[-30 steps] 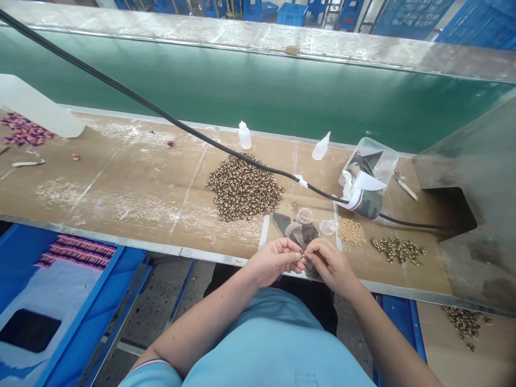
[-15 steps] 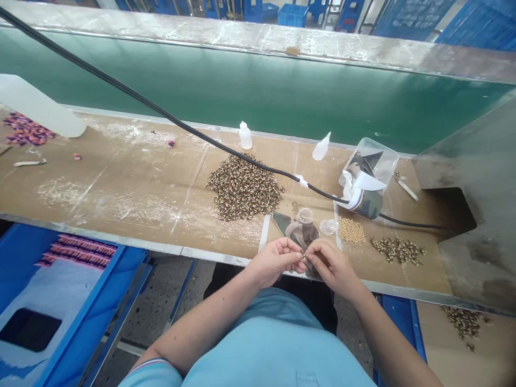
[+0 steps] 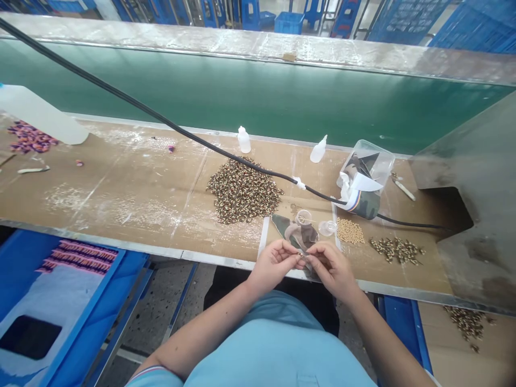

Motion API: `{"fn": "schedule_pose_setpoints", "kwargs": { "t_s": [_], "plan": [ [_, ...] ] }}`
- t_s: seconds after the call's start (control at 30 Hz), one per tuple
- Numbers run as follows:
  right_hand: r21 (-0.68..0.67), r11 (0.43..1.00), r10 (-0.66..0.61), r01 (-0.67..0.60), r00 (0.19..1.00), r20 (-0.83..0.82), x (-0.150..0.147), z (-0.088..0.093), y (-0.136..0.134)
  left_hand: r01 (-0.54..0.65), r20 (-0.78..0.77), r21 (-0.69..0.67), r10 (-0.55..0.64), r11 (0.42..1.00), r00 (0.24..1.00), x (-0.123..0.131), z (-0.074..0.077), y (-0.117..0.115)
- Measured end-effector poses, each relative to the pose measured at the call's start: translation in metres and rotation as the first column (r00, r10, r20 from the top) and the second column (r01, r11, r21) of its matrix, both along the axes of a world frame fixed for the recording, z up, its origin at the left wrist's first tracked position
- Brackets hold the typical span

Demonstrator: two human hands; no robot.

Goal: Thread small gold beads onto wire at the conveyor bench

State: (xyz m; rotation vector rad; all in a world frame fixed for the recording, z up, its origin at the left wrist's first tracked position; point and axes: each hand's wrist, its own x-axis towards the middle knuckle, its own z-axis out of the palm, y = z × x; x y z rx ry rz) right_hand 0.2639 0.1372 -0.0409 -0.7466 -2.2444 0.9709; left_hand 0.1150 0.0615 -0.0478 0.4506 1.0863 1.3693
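**Held item:** gold bead (image 3: 301, 257), too small to make out its shape or long axis; it sits between the two hands, just inside the desk's front edge.

**Left hand** (image 3: 274, 263): clenched, fingers curled; the tips appear to pinch the bead from the left.

**Right hand** (image 3: 332, 270): clenched in the same way, pinching the bead from the right. Both hands are equally near it.

**Beneath the hands:** camouflage fabric (image 3: 301, 234), its long axis slanting from upper left to lower right, with its lower end passing under the hands.

**Desk** (image 3: 133, 177): tan surface, dusted with pale specks; its front edge runs just below the hands.

**Ahead:** two clear cups, one (image 3: 303, 217) on the fabric and one (image 3: 327, 228) just to its right.

**Left of the hands:** large bead pile (image 3: 242, 191), close to the fabric.

**Right of the hands:** tan beads (image 3: 350, 231), striped beads (image 3: 397, 250) and clear box (image 3: 365, 180).

**Far side of the desk:** two squeeze bottles (image 3: 243, 140) (image 3: 318, 150).

**Open room:** bare desk between the hands and the striped beads; little room toward the front edge.
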Motion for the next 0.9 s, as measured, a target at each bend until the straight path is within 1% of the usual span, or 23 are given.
{"fn": "schedule_pose_setpoints", "kwargs": {
  "t_s": [0.07,0.1,0.13,0.17,0.23,0.3,0.37,0.47,0.57,0.8,0.87,0.9],
  "plan": [
    [-0.001,1.0,-0.031,0.031,0.999,-0.007,0.0,-0.002,-0.003,-0.027,-0.17,0.135,0.05,0.99,0.984,0.003,-0.006,-0.005],
    [-0.001,0.999,-0.036,0.036,0.999,-0.008,0.0,-0.002,-0.004,-0.022,-0.271,0.21,0.08,0.977,0.959,0.003,-0.009,-0.007],
    [-0.001,0.999,-0.039,0.039,0.999,-0.009,0.0,-0.003,-0.005,-0.008,-0.378,0.283,0.119,0.959,0.918,0.004,-0.011,-0.009],
    [0.0,0.999,-0.042,0.042,0.999,-0.014,0.0,-0.004,-0.006,0.016,-0.48,0.348,0.164,0.937,0.862,0.003,-0.013,-0.01],
    [0.005,0.999,-0.045,0.045,0.999,-0.028,0.001,-0.005,-0.007,0.07,-0.635,0.45,0.263,0.89,0.726,0.002,-0.015,-0.013],
    [0.011,0.999,-0.038,0.039,0.998,-0.047,0.001,-0.006,-0.009,0.122,-0.707,0.514,0.339,0.849,0.621,0.001,-0.015,-0.014],
    [0.012,1.0,-0.027,0.028,0.998,-0.058,0.002,-0.006,-0.009,0.15,-0.728,0.551,0.385,0.821,0.567,0.001,-0.015,-0.015],
    [0.014,1.0,-0.026,0.027,0.998,-0.063,0.002,-0.007,-0.011,0.16,-0.737,0.573,0.42,0.804,0.529,0.001,-0.017,-0.016],
    [0.023,0.999,-0.028,0.029,0.997,-0.072,0.002,-0.008,-0.012,0.158,-0.739,0.579,0.432,0.8,0.516,0.002,-0.018,-0.016],
    [0.018,0.998,-0.066,0.067,0.996,-0.061,0.002,-0.007,-0.012,0.167,-0.73,0.584,0.425,0.794,0.535,0.002,-0.016,-0.015],
    [0.03,0.998,-0.053,0.055,0.997,-0.055,0.002,-0.006,-0.012,0.148,-0.723,0.569,0.407,0.809,0.558,0.003,-0.017,-0.015],
    [0.032,0.998,-0.046,0.048,0.998,-0.052,0.001,-0.005,-0.012,0.126,-0.716,0.55,0.388,0.825,0.58,0.004,-0.017,-0.015]
  ]
}}
